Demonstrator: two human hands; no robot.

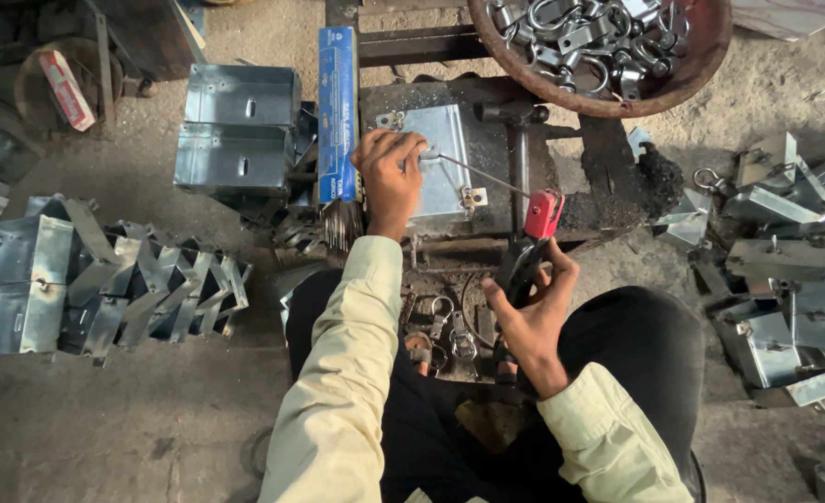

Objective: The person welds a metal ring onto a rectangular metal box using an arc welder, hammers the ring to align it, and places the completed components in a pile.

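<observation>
My left hand (389, 177) rests on a shiny folded sheet-metal box (445, 172) lying on a dark steel work block (496, 140), with the fingertips at the tip of a thin welding rod (478, 174). My right hand (529, 321) grips the black handle of an electrode holder with a red head (543, 214). The rod runs from the red head up and left to the box. Both sleeves are pale yellow. I sit on the floor with dark trousers.
A rusty round pan (701, 61) of metal clamps stands top right. Finished metal boxes (236, 130) stand to the left, beside a blue rod packet (336, 112). Nested metal brackets (105, 279) lie far left, loose bracket parts (785, 279) at right. Small clamps (445, 326) lie between my knees.
</observation>
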